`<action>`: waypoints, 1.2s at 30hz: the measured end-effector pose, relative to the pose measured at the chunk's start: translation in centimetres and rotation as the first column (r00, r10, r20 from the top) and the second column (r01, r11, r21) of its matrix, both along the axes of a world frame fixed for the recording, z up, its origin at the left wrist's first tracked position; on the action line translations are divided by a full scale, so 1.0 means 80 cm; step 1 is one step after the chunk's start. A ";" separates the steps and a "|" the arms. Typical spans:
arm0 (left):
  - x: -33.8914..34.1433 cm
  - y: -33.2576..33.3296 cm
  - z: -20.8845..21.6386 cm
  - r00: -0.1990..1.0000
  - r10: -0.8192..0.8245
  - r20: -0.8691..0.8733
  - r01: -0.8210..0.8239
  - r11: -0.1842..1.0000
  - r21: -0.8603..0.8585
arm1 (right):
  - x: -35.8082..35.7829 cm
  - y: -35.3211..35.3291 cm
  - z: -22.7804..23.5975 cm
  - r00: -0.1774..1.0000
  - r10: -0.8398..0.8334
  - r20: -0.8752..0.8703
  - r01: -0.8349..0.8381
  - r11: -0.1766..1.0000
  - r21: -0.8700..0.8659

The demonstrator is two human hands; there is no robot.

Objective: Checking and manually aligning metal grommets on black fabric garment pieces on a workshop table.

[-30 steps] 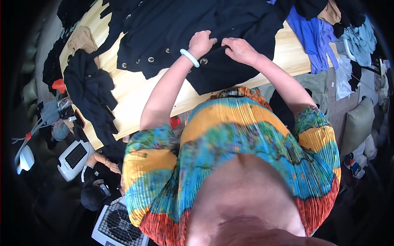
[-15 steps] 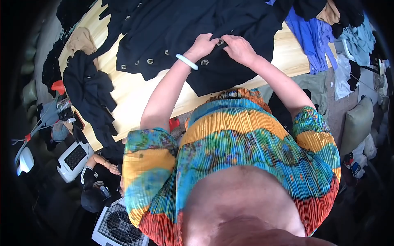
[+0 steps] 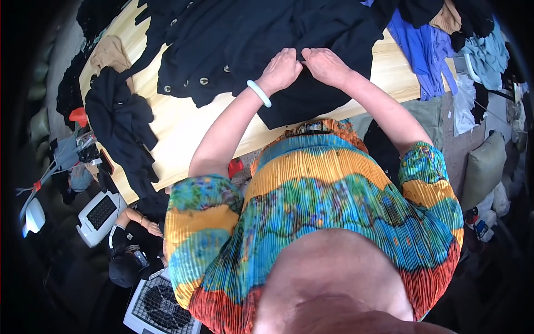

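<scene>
Leans over a pale wooden table (image 3: 183, 128), dressed in a pleated top (image 3: 322, 189) of blue, green, orange and red. Pinches a large black garment (image 3: 233, 33), spread across the middle and far part of the tabletop, with the left hand (image 3: 280, 71) and the right hand (image 3: 327, 67) just beside each other, near its close edge. Has both grips narrow, with bent fingers and thumbs drawn in on the dark fabric; cannot tell exactly which fold lies under the fingertips, partly hidden from above. Wears a pale bracelet (image 3: 260, 93) on the left wrist.

To the left of the hands, along the garment's edge, several round shiny rings (image 3: 204, 81). Farther left, a bunched black cloth (image 3: 119, 111) trailing toward the near corner, close to a tan cloth (image 3: 111, 53). At the right end, a purple-blue garment (image 3: 420, 50) draped over the edge, with a light blue cloth (image 3: 489, 61) beyond and a white plastic bag (image 3: 466, 106) nearby. Lower at right, a green cushion (image 3: 484, 170). At lower left, beside a white fan (image 3: 164, 306) with a square grille, another person (image 3: 133, 247) in a black cap (image 3: 123, 271).
</scene>
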State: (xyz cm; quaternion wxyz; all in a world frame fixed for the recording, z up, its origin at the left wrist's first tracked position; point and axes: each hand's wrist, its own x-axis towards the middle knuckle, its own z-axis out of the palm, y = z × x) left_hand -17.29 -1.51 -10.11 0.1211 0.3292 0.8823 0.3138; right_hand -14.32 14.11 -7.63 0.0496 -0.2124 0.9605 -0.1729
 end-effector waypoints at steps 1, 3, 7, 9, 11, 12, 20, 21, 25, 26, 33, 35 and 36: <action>0.000 0.000 -0.001 1.000 0.000 0.000 0.000 1.000 0.001 | -0.001 0.001 -0.002 1.000 0.016 -0.015 -0.016 1.000 0.012; -0.002 0.001 -0.003 0.998 0.012 -0.067 -0.014 0.999 -0.036 | 0.001 0.000 -0.005 0.999 0.027 -0.039 -0.026 0.999 0.034; -0.004 -0.001 -0.002 0.993 -0.032 -0.115 0.024 0.997 -0.072 | 0.006 -0.001 -0.007 0.996 0.037 -0.076 -0.031 0.996 0.080; -0.007 -0.004 -0.002 0.995 -0.051 -0.087 0.047 0.998 -0.050 | 0.002 0.002 -0.005 0.997 0.031 -0.069 -0.030 0.999 0.017; -0.009 -0.007 -0.002 0.998 -0.058 -0.034 0.058 0.998 -0.022 | -0.002 0.005 -0.001 0.998 0.033 -0.061 -0.036 0.998 -0.048; -0.011 -0.009 -0.002 0.997 -0.069 0.018 0.069 0.998 0.005 | -0.004 0.007 0.002 0.997 0.004 0.082 0.004 0.995 -0.097; -0.025 -0.021 0.017 0.799 -0.074 0.597 0.024 0.995 0.092 | -0.016 0.039 0.023 0.896 0.047 0.442 0.091 0.955 -0.284; -0.027 -0.023 0.018 0.801 -0.058 0.596 -0.002 0.995 0.098 | -0.017 0.049 0.026 0.913 0.053 0.404 0.054 0.967 -0.247; -0.031 -0.030 -0.004 0.876 0.097 0.472 -0.048 0.992 -0.115 | -0.012 0.101 0.002 0.971 0.054 0.234 -0.032 0.995 -0.098; -0.029 -0.026 0.001 0.917 0.144 0.373 -0.069 0.976 -0.206 | -0.009 0.102 -0.004 0.972 0.057 0.226 -0.035 0.995 -0.097; -0.034 0.070 0.015 0.992 0.124 -0.006 -0.119 0.942 -0.314 | -0.001 0.099 -0.012 0.971 0.042 0.234 -0.019 0.995 -0.101; -0.034 0.083 0.003 0.991 0.069 -0.112 -0.105 0.928 -0.356 | 0.000 0.100 -0.010 0.967 0.070 0.246 -0.045 0.993 -0.106; -0.035 0.087 -0.002 0.977 0.017 -0.213 -0.102 0.914 -0.394 | -0.001 0.101 -0.012 0.967 0.068 0.244 -0.042 0.993 -0.111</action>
